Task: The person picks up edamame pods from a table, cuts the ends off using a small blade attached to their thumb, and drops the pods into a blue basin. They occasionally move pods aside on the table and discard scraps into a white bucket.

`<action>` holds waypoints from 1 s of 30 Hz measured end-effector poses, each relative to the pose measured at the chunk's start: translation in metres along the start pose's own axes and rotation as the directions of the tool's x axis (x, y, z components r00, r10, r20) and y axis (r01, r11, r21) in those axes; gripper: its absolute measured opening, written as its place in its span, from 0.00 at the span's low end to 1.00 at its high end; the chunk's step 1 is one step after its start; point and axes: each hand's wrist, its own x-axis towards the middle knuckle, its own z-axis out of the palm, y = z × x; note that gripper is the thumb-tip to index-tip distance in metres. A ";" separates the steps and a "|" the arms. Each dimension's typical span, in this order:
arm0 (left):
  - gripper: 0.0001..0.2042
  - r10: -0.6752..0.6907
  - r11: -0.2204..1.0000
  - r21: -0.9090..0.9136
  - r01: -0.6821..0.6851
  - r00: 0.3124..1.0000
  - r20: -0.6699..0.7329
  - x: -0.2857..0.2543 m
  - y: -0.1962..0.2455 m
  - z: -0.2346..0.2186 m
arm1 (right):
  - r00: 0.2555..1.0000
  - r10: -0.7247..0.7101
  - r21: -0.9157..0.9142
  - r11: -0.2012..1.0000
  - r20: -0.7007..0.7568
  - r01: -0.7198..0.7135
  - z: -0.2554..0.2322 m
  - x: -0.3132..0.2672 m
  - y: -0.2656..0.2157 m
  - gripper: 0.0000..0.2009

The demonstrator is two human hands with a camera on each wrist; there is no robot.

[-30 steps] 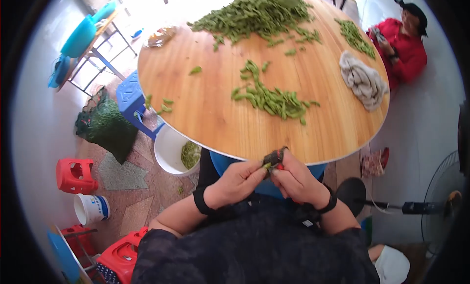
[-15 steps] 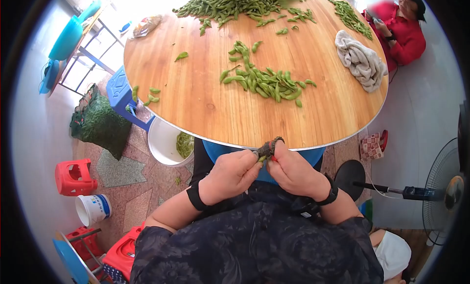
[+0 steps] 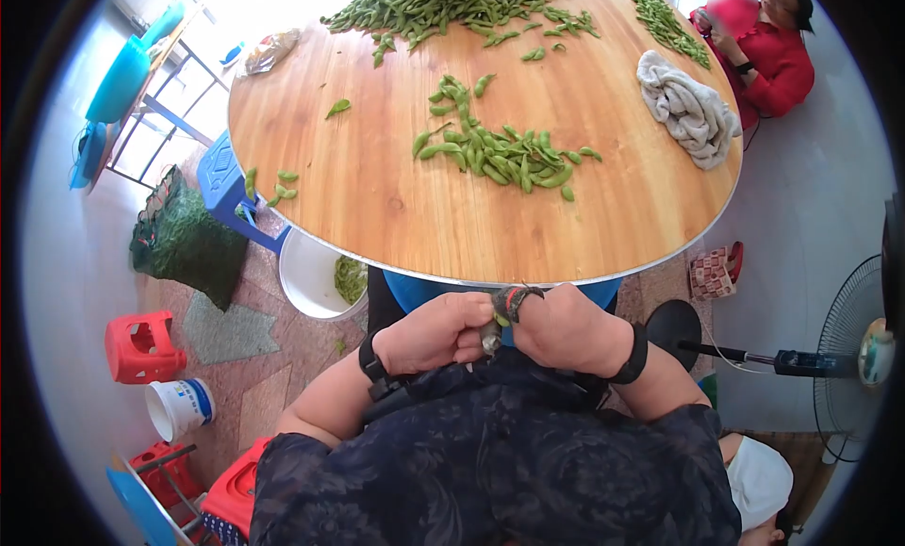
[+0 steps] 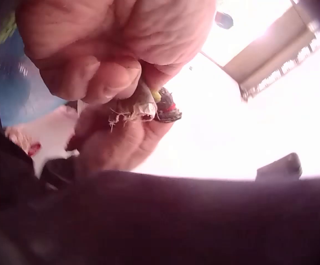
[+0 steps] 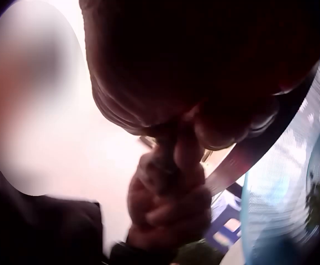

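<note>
Just off the table's near edge, my left hand (image 3: 429, 334) and right hand (image 3: 577, 331) meet in front of the dark shirt. Both pinch a small green pod (image 3: 503, 321), mostly hidden by the fingers. A greyish, frayed finger sleeve (image 4: 143, 105) covers a left fingertip. At the right thumb is a dark wrap (image 3: 514, 303) with a red band. Under the hands and table edge sits a blue basin (image 3: 407, 293); the right wrist view shows green bits in it. Loose green soybean pods (image 3: 509, 158) lie on the wooden table (image 3: 396, 235) ahead.
A large heap of pods (image 3: 452, 11) lies at the table's far side, a crumpled towel (image 3: 686, 111) at its right. Below left stand a white bucket (image 3: 300, 287), blue stool (image 3: 215, 174) and red stool (image 3: 143, 350). A fan (image 3: 863, 343) and a person in red (image 3: 778, 75) are right.
My left hand has turned, so its grey finger sleeve now points down toward my body. The hands stay together around the pod. The head view has shifted slightly, moving the table up and left.
</note>
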 end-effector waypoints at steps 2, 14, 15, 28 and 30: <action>0.11 0.127 0.926 0.359 -0.115 0.992 -0.010 -0.003 0.004 0.005 | 0.965 0.208 0.331 0.910 0.159 -0.251 -0.013 0.000 0.000 0.08; 0.11 0.684 0.454 0.858 -0.239 0.711 -0.164 -0.060 0.008 -0.016 | 0.936 0.311 0.135 0.933 0.167 -0.334 -0.023 -0.002 0.014 0.11; 0.09 0.738 0.472 0.861 -0.190 0.619 -0.268 -0.067 0.007 -0.030 | 0.928 0.364 0.060 0.927 0.083 -0.370 -0.028 -0.001 0.020 0.12; 0.07 0.779 0.505 0.842 -0.188 0.520 -0.351 -0.090 0.011 -0.033 | 0.902 0.384 -0.230 0.876 -0.197 -0.424 -0.042 0.026 0.050 0.10; 0.11 0.545 0.690 0.701 -0.179 0.766 -0.341 -0.068 0.020 -0.007 | 0.921 0.321 -0.055 0.939 -0.222 -0.341 -0.035 0.028 0.023 0.12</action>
